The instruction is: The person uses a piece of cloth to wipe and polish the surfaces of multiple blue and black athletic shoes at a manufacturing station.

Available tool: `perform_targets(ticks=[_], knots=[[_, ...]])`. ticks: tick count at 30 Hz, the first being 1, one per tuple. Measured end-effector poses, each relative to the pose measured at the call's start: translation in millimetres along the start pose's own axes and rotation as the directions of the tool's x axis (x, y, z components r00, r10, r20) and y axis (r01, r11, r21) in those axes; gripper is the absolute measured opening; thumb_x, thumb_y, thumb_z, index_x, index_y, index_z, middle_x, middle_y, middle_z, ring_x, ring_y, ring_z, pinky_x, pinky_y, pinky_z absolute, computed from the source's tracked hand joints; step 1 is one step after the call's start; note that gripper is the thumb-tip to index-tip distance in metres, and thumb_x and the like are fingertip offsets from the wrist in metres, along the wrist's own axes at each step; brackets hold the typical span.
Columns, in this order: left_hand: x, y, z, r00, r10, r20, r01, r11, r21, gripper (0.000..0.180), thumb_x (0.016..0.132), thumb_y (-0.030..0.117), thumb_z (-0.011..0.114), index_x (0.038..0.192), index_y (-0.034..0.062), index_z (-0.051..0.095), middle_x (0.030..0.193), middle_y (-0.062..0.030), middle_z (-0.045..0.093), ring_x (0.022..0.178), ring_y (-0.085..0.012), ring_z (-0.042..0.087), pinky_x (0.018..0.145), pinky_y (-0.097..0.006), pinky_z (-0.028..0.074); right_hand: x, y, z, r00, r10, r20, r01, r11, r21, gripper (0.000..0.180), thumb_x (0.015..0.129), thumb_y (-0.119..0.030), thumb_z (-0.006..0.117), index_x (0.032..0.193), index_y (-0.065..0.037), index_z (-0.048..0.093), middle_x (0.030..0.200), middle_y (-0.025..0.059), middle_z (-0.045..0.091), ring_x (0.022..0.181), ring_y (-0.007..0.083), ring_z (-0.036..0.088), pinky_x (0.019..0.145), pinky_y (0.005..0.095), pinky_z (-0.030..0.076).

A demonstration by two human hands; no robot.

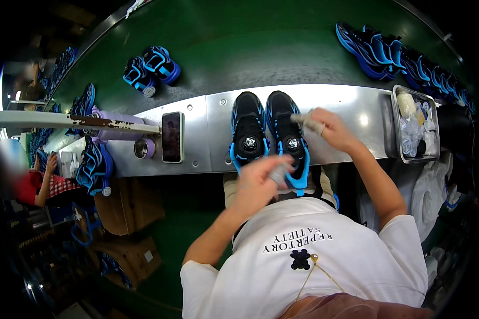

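Note:
Two black sport shoes with bright blue trim and a round dial on the tongue stand side by side before me, toes pointing away: the left shoe (247, 119) and the right shoe (283, 114). My left hand (258, 181) is smeared by motion over the heel end, between the two shoes. A pale wrap covers one of its fingers. Beside the right shoe's toe part, my right hand (330, 127) hangs with fingers bent toward the shoe. Pale wraps cover its fingertips, which are blurred. Whether either hand holds anything cannot be made out.
A phone (172, 137) lies on the metal ledge (197, 119), near a purple cup (143, 148) and a metal bar (90, 122). At right stands a metal tray (416, 155) of small items. More shoes (153, 69) sit on the green surface (239, 42). Another person (37, 183) is at far left.

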State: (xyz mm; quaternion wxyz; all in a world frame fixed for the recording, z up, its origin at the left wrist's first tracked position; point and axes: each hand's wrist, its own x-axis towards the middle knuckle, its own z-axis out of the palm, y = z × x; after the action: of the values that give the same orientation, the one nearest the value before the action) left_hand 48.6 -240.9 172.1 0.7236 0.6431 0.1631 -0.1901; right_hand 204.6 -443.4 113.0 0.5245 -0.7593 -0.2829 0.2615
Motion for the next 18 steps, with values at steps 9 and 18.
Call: perform_targets(ticks=[9, 18], knots=[[46.4, -13.5, -62.1, 0.892, 0.447, 0.071, -0.366, 0.619, 0.695, 0.037, 0.074, 0.000, 0.065, 0.110, 0.0048, 0.065, 0.098, -0.0094, 0.061, 0.094, -0.0252, 0.056, 0.079, -0.032, 0.046, 36.6, -5.3, 16.5, 1.000, 0.000, -0.006, 0.000, 0.994, -0.109, 0.027, 0.094, -0.016, 0.059, 0.118, -0.008, 0.068, 0.089, 0.0059, 0.062, 0.084, 0.0160, 0.055, 0.078, 0.0291, 0.045], [49.7, -5.5, -60.4, 0.922, 0.383, -0.055, -0.211, 0.617, 0.758, 0.043, 0.077, 0.014, 0.074, 0.116, 0.0054, 0.060, 0.105, -0.0091, 0.056, 0.086, -0.0214, 0.054, 0.075, -0.030, 0.046, 73.8, 3.2, 32.0, 0.988, -0.146, 0.050, 0.151, 0.982, -0.112, 0.026, 0.092, -0.018, 0.060, 0.116, -0.010, 0.069, 0.085, 0.0103, 0.059, 0.078, 0.0228, 0.056, 0.071, 0.0335, 0.045]])
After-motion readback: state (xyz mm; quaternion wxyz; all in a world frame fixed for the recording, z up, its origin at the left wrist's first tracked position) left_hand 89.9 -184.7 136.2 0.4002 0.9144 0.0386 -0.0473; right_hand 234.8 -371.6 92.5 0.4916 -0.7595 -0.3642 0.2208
